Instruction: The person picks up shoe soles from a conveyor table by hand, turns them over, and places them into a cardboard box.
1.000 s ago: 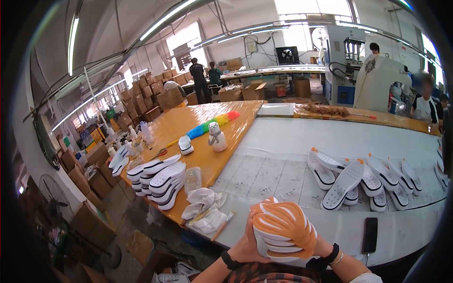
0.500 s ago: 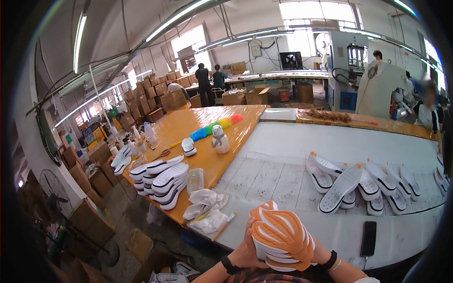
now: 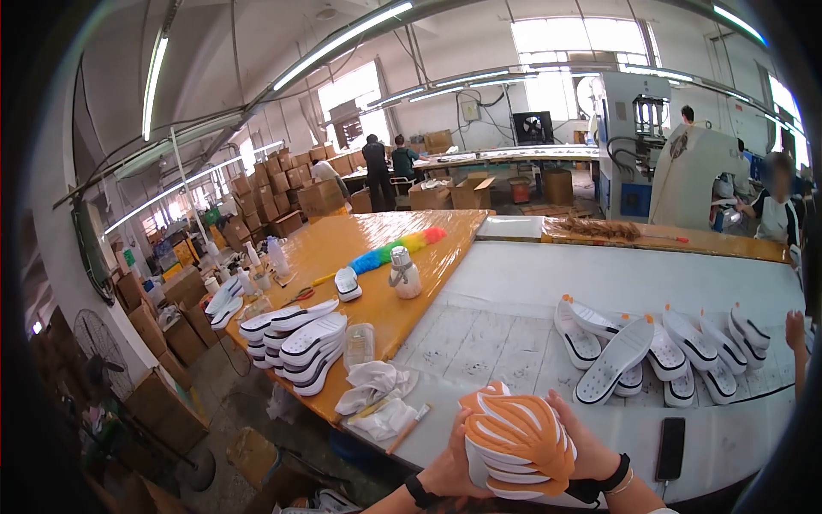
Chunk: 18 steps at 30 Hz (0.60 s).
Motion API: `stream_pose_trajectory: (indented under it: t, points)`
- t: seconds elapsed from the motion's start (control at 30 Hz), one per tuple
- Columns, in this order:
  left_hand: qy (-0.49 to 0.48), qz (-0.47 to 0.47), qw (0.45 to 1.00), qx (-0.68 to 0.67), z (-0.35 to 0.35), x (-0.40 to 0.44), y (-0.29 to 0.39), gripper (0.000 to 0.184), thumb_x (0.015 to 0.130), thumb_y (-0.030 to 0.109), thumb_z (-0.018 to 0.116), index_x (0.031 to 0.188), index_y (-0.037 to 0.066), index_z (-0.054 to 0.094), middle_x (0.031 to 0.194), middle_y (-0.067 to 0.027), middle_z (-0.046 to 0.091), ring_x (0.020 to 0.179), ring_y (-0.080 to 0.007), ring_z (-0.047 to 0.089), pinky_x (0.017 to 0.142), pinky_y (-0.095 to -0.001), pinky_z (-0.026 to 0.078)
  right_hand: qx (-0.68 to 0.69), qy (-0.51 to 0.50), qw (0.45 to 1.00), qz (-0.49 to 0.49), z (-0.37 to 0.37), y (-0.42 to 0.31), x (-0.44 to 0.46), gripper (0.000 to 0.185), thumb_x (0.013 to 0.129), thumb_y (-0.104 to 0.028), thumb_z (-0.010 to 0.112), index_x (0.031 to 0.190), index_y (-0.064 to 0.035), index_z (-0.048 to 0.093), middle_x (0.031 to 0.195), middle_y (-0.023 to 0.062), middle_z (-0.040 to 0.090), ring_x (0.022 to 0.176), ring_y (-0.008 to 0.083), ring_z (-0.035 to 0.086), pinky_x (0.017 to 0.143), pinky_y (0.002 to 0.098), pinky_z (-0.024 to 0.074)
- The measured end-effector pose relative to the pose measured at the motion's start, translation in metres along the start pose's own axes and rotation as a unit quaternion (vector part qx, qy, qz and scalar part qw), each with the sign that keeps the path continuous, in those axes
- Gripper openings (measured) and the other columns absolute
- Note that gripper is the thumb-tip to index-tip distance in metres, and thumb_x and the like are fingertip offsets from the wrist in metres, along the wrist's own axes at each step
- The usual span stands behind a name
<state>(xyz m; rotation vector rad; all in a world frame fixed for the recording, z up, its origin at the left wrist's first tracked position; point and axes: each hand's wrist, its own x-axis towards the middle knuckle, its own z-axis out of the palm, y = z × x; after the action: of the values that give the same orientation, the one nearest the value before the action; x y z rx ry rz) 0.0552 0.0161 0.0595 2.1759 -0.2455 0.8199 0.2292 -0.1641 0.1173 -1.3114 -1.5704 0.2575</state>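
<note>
A stack of orange and white soles (image 3: 521, 441) is held low at the table's near edge. My left hand (image 3: 452, 463) grips its left side, fingers wrapped round it. On the right side my right hand (image 3: 591, 445) presses against the same stack. Just left of the hands lie a white cloth (image 3: 372, 385) and a brush with a wooden handle (image 3: 408, 430). A black phone (image 3: 671, 449) rests to the right. Beyond it, white soles with dark edge lines (image 3: 614, 360) are spread over the white table (image 3: 531, 274).
Piled white soles (image 3: 312, 347), a clear plastic container (image 3: 359, 345), a bottle (image 3: 404, 274) and a rainbow duster (image 3: 398, 250) are on the orange table (image 3: 428, 300). A person (image 3: 777, 210) is at the right; a co-worker's hand (image 3: 795, 332) reaches over the table's right edge.
The view has tilted up a little. My right hand has moved up the side of the stack. A co-worker's hand has come in at the right, and the far-right soles have shifted.
</note>
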Motion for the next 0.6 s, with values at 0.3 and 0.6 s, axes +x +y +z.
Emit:
stream_pose_trajectory:
  t: [0.3,0.6]
  points:
    - [0.005,0.095,0.992,0.077,-0.009,0.025,0.035,0.135,0.049,0.048,0.084,0.138,0.005,-0.009,0.141,-0.021,0.015,0.131,-0.0383,0.015,0.104,-0.0488,0.021,-0.043,-0.069,0.993,-0.085,-0.024,-0.037,0.023,0.071,0.057,-0.023,0.08,0.115,-0.0062,0.044,0.112,0.0141,0.046,0.11,0.037,0.042,0.094,0.0455,0.0356]
    - [0.091,0.185,0.966,0.154,-0.05,0.042,0.112,0.048,0.082,0.03,0.062,0.117,0.001,0.049,0.125,-0.0233,0.044,0.115,-0.0412,0.041,0.092,-0.0486,0.036,-0.099,-0.025,0.991,-0.088,-0.031,-0.05,0.01,0.063,0.058,-0.023,0.077,0.11,-0.0029,0.049,0.114,0.0172,0.045,0.111,0.0367,0.041,0.094,0.0434,0.0335]
